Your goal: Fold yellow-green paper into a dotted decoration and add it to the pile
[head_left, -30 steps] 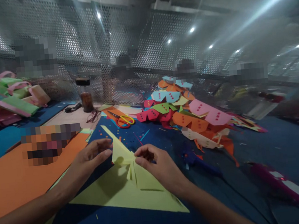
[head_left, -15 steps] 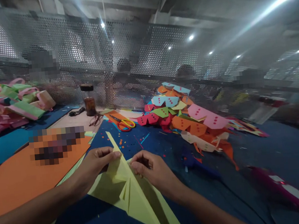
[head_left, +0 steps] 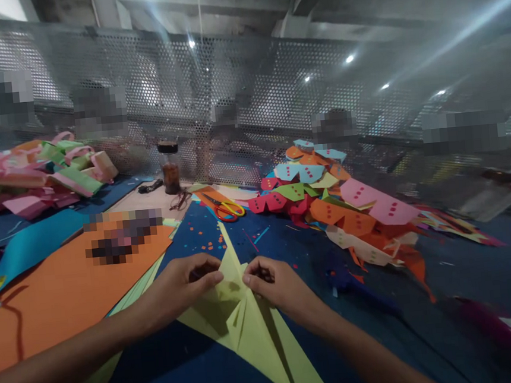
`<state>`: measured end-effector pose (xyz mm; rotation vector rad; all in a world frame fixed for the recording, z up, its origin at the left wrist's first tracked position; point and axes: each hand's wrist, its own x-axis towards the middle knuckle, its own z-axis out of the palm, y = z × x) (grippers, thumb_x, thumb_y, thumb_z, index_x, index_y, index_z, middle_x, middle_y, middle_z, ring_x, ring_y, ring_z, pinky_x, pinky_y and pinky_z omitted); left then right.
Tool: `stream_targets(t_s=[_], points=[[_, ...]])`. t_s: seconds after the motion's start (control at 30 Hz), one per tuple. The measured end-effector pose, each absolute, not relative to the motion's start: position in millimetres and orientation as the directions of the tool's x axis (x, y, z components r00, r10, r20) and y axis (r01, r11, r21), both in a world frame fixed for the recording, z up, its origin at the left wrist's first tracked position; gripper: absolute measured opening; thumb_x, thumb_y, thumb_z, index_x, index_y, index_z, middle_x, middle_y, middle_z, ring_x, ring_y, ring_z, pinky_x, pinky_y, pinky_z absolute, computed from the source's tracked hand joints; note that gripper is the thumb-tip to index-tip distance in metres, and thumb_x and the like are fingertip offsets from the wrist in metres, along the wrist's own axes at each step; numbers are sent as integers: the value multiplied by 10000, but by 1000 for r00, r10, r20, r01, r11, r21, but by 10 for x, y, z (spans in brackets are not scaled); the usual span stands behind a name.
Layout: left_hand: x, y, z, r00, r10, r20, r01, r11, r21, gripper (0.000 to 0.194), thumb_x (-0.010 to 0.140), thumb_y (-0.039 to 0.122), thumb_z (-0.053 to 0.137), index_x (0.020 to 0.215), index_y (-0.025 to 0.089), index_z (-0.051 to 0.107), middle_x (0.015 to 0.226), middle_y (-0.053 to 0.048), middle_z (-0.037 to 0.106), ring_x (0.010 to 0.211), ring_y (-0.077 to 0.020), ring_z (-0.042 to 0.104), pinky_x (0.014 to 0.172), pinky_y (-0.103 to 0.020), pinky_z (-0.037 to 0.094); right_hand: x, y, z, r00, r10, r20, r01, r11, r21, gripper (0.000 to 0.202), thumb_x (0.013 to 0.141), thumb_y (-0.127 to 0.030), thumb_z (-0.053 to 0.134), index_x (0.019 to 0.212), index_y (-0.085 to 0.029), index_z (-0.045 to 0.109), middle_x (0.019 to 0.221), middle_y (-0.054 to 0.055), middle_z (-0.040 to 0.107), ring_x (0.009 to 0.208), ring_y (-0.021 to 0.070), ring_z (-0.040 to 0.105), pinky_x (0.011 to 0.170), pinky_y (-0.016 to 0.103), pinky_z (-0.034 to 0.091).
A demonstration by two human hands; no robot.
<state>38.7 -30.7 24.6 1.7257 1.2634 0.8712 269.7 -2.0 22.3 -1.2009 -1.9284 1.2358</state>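
A pale yellow folded paper point(head_left: 264, 340) with a raised ridge and small pleats lies over the blue tabletop, its narrow tip pointing away from me. My left hand point(head_left: 194, 286) pinches the paper's left side, thumb and fingers closed near the ridge. On the opposite side, my right hand point(head_left: 276, 282) has its thumb and curled fingers closed on the paper's edge. Just beyond the tip are scissors point(head_left: 230, 210) with red and yellow handles. A blue hot glue gun point(head_left: 351, 284) with a dark cord rests to the right of my right hand.
Orange sheets point(head_left: 59, 304) spread on the left. Behind them stands a dark-lidded jar point(head_left: 171, 175). Colourful cut-paper shapes point(head_left: 356, 218) are heaped at right, and pink and green paper pieces point(head_left: 43, 174) at far left. A magenta tool point(head_left: 495, 328) lies at right.
The view has turned left, so everything sits farther right. The yellow paper's ridge points more straight ahead. My left fingers sit slightly lower beside the ridge; both hands stay on the paper.
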Motion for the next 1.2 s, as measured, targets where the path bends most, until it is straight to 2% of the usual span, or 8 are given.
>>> stream_targets(t_s=[0.1, 0.2, 0.37, 0.47, 0.6, 0.77, 0.97, 1.2], points=[[237, -450, 234, 281, 953, 117, 616, -273, 739, 250, 927, 407, 568, 1018, 233, 722, 1016, -48, 750, 951, -239, 674, 822, -328, 483, 2729, 25, 183, -423, 906, -13, 442, 194, -876, 168, 845, -340, 613, 824, -174, 634, 713, -1, 577, 667, 146, 525, 613, 268, 374], [120, -596, 144, 290, 942, 170, 715, -331, 616, 249, 973, 361, 507, 1089, 267, 706, 1085, -45, 732, 1027, -247, 668, 868, -352, 490, 2720, 32, 163, -418, 908, -17, 474, 202, -857, 152, 848, -316, 613, 813, -171, 641, 724, 7, 588, 677, 147, 522, 623, 269, 375], [104, -767, 53, 318, 922, 219, 718, -385, 580, 236, 974, 307, 499, 1095, 277, 699, 1099, -38, 730, 1021, -227, 680, 870, -337, 516, 2692, 2, 177, -423, 906, -20, 481, 206, -852, 142, 850, -304, 614, 809, -172, 648, 723, 4, 588, 679, 142, 521, 631, 265, 382], [147, -774, 133, 280, 928, 248, 685, -374, 626, 234, 966, 340, 521, 1081, 276, 714, 1093, -39, 740, 1042, -237, 677, 894, -352, 516, 2694, -6, 208, -431, 902, -25, 417, 174, -892, 182, 851, -355, 624, 827, -175, 639, 717, -3, 581, 669, 140, 537, 624, 262, 392], [226, -651, 302, 144, 971, 193, 547, -241, 802, 272, 923, 446, 598, 1080, 269, 734, 1120, -49, 754, 1062, -260, 681, 934, -370, 508, 2698, -22, 287, -477, 879, -5, 281, 147, -948, 291, 827, -466, 679, 837, -181, 617, 689, -22, 566, 630, 128, 539, 621, 262, 406], [414, -432, 423, 96, 995, 29, 140, -42, 989, 427, 807, 502, 723, 1128, 220, 730, 1195, -86, 739, 1108, -278, 659, 917, -349, 505, 2691, -74, 355, -473, 881, 18, 122, 85, -989, 408, 783, -570, 750, 804, -186, 614, 672, -24, 562, 609, 119, 520, 608, 262, 422], [623, -384, 536, 137, 979, -151, -121, 168, 978, 451, 705, 529, 816, 986, 184, 744, 891, -43, 743, 796, -190, 655, 764, -298, 497, 2666, -89, 325, -501, 866, -2, 108, 61, -992, 459, 761, -610, 770, 816, -183, 611, 686, -33, 567, 570, 103, 531, 590, 256, 450], [722, -333, 442, 92, 988, -121, -202, 138, 970, 367, 673, 491, 860, 738, 168, 698, 657, 20, 636, 580, -113, 548, 574, -228, 420, 2624, -166, 312, -532, 847, -21, 117, 49, -992, 414, 772, -564, 755, 809, -189, 582, 672, -35, 583, 555, 104, 554, 578, 255, 468]])
